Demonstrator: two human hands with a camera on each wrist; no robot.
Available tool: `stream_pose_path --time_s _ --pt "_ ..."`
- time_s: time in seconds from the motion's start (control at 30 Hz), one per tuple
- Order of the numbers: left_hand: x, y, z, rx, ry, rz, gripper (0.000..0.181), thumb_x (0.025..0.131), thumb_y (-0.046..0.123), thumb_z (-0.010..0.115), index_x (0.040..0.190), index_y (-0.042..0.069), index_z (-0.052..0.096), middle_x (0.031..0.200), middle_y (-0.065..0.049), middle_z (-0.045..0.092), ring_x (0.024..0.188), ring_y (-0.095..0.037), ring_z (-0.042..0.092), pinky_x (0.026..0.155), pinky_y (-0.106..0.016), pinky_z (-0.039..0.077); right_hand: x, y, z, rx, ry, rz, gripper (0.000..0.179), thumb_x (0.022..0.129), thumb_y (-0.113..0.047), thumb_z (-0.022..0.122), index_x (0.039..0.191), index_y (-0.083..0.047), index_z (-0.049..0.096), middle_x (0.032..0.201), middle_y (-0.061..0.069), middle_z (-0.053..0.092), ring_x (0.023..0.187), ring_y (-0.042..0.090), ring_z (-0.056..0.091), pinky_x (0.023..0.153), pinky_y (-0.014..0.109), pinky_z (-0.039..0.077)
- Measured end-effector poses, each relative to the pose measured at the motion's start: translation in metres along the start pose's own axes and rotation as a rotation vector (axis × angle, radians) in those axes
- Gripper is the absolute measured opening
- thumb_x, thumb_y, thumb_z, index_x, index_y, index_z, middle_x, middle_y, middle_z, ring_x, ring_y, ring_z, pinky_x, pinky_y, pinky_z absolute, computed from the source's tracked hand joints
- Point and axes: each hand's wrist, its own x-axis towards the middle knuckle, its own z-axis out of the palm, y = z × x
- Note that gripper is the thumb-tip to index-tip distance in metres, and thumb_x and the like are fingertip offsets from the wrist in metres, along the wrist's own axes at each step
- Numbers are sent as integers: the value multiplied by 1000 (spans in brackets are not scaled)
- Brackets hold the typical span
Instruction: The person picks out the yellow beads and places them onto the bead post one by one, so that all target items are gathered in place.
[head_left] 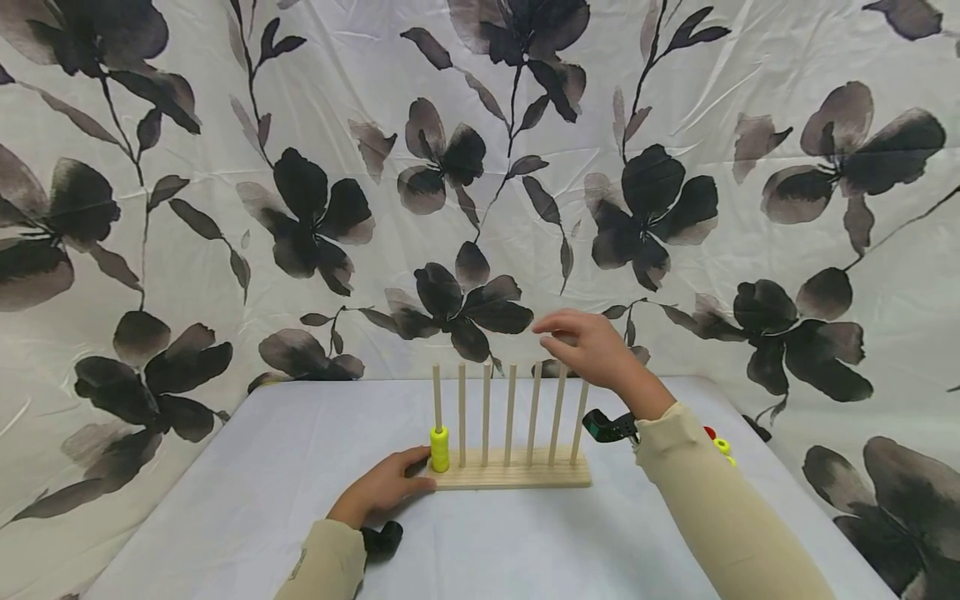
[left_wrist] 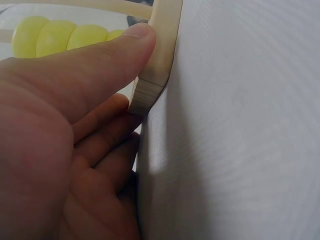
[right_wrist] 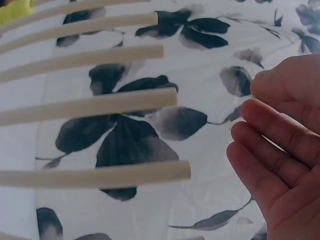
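Observation:
A wooden peg stand [head_left: 517, 478] with several upright pegs rests on the white table. Yellow rings [head_left: 439, 450] are stacked on its leftmost peg. My left hand [head_left: 381, 483] grips the left end of the stand. In the left wrist view its thumb [left_wrist: 120, 55] presses on the base, with the fingers around the end beside it. My right hand [head_left: 596, 346] is raised above the tops of the right-hand pegs. The right wrist view shows its fingers [right_wrist: 275, 140] loosely bent, apart from the pegs [right_wrist: 100, 106], and nothing is visible between them.
Loose yellow rings [head_left: 722, 446] and a red piece [head_left: 709, 432] lie at the table's right side, partly hidden by my right sleeve. Behind the table [head_left: 315, 433] hangs a white cloth [head_left: 547, 250] with dark flowers.

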Motion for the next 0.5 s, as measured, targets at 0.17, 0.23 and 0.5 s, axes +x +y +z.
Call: stream_pose_path --time_s 0.17,0.23,0.5 --pt "0 0 0 0 0 5 68 83 41 74 142 14 50 148 -11 47 141 -37 37 114 -58 31 -9 8 -7 -5 19 33 22 96 -20 60 116 -16 69 124 6 65 109 27 66 94 46 55" --pt "0 0 -1 2 2 2 68 83 41 74 142 15 50 149 -11 47 141 -37 36 115 -58 30 -12 11 -10 -1 20 51 22 96 -20 60 116 -16 69 124 5 65 110 26 65 94 45 54" --pt "0 0 0 -1 11 2 68 82 39 75 141 14 51 148 -11 47 141 -37 37 114 -58 31 -28 26 -19 0 47 90 21 95 -14 62 115 -12 69 118 7 66 108 25 66 93 43 56"
